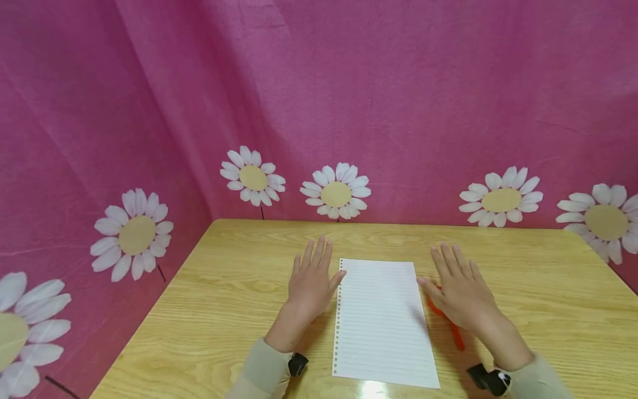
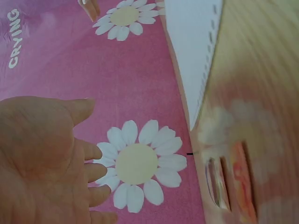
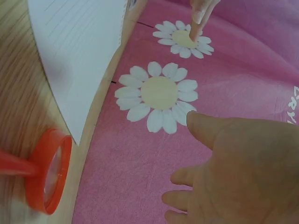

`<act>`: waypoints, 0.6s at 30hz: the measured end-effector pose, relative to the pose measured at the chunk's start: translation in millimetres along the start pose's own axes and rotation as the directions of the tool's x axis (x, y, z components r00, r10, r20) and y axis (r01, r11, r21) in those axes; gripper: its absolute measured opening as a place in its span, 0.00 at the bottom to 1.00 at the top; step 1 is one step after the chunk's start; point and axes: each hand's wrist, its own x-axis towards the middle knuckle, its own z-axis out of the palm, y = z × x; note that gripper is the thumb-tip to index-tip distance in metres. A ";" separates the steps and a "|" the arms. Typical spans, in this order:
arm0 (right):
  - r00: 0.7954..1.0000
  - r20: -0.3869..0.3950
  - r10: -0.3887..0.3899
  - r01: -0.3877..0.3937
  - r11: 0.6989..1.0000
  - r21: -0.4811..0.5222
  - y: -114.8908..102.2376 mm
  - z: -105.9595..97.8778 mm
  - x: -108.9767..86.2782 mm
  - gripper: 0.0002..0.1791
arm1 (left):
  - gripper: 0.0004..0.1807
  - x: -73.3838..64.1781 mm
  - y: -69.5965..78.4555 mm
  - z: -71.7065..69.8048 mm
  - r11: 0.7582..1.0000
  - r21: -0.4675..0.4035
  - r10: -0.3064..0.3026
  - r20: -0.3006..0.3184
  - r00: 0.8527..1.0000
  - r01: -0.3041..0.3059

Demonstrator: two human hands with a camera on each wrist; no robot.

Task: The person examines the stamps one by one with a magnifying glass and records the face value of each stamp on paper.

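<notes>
A white sheet of lined paper (image 1: pixel 381 321), with punched holes down its left edge, lies on the table between the two hands. My left hand (image 1: pixel 310 285) is held above the table left of the paper, fingers straight and palm down. My right hand (image 1: pixel 462 296) is raised likewise to the right of it, holding nothing. Beneath the right hand lies a red magnifying glass (image 3: pixel 49 172), partly covered by that hand in the head view. Two small narrow objects, one silvery (image 2: pixel 216 183) and one orange-pink (image 2: pixel 243 182), lie near the left hand; their kind is unclear.
The wooden table (image 1: pixel 224 288) reaches back to a pink curtain (image 1: pixel 399 100) printed with white daisies. Another stretch of this cloth hangs along the left side. Light reflects off the tabletop near the paper's lower edge.
</notes>
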 end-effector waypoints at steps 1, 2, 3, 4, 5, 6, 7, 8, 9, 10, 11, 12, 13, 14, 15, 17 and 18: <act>1.000 0.000 0.001 -0.001 1.000 0.003 1.2 0.4 -0.6 0.45 | 0.38 -0.5 -1.5 0.9 1.000 0.003 0.002 -0.001 1.000 -0.002; 1.000 0.001 0.003 -0.003 1.000 0.003 2.4 0.8 -1.2 0.45 | 0.38 -1.0 -2.9 1.7 1.000 0.007 0.003 -0.002 1.000 -0.003; 1.000 0.001 0.004 -0.004 1.000 0.003 3.6 1.1 -1.9 0.45 | 0.38 -1.2 -4.4 2.7 1.000 0.011 0.002 0.000 1.000 -0.002; 1.000 0.000 0.004 -0.004 1.000 0.001 4.8 1.3 -2.6 0.45 | 0.38 -1.5 -6.2 4.0 1.000 0.014 0.000 0.001 1.000 0.000; 1.000 0.000 0.005 -0.005 1.000 0.001 5.9 1.5 -3.4 0.45 | 0.38 -1.8 -7.8 5.0 1.000 0.012 -0.002 0.003 1.000 0.002; 1.000 0.003 0.006 -0.006 1.000 0.006 7.0 1.6 -4.0 0.45 | 0.38 -2.1 -9.5 5.7 1.000 0.013 -0.002 0.002 1.000 0.002; 1.000 0.004 0.006 -0.006 1.000 0.008 8.0 1.7 -4.5 0.45 | 0.38 -2.4 -11.1 6.3 1.000 0.015 -0.004 0.005 1.000 0.003; 1.000 0.004 0.006 -0.006 1.000 0.010 9.0 1.8 -5.0 0.45 | 0.38 -2.7 -12.8 6.9 1.000 0.015 -0.004 0.008 1.000 0.004; 1.000 0.004 0.006 -0.006 1.000 0.009 10.0 1.8 -5.3 0.45 | 0.38 -3.2 -14.3 7.3 1.000 0.013 -0.002 0.011 1.000 0.002; 1.000 0.005 0.008 -0.008 1.000 0.010 10.9 1.8 -5.7 0.45 | 0.38 -3.7 -16.0 7.8 1.000 0.010 0.004 0.009 1.000 -0.004; 1.000 0.007 0.011 -0.011 1.000 0.011 11.7 1.8 -6.0 0.45 | 0.38 -4.3 -17.4 8.0 1.000 0.008 0.012 0.008 1.000 -0.012; 1.000 0.009 0.014 -0.014 1.000 0.011 12.6 1.8 -6.3 0.45 | 0.38 -4.7 -18.8 8.4 1.000 0.011 0.016 0.013 1.000 -0.016; 1.000 0.010 0.016 -0.016 1.000 0.011 13.4 1.7 -6.6 0.45 | 0.38 -5.2 -20.2 8.5 1.000 0.011 0.020 0.015 1.000 -0.020; 1.000 0.011 0.018 -0.019 1.000 0.010 14.2 1.6 -6.8 0.45 | 0.39 -5.5 -21.5 8.5 1.000 0.009 0.024 0.018 1.000 -0.024; 1.000 0.012 0.020 -0.021 1.000 0.007 15.0 1.5 -7.0 0.45 | 0.39 -5.9 -22.7 8.5 1.000 0.009 0.029 0.017 0.999 -0.029; 1.000 0.013 0.021 -0.021 1.000 0.009 16.4 1.2 -7.5 0.46 | 0.39 -6.3 -25.3 8.3 0.999 0.014 0.032 0.020 0.999 -0.032; 1.000 0.013 0.021 -0.021 1.000 0.009 17.1 1.1 -7.8 0.46 | 0.40 -6.5 -26.6 8.0 0.999 0.017 0.031 0.024 0.999 -0.031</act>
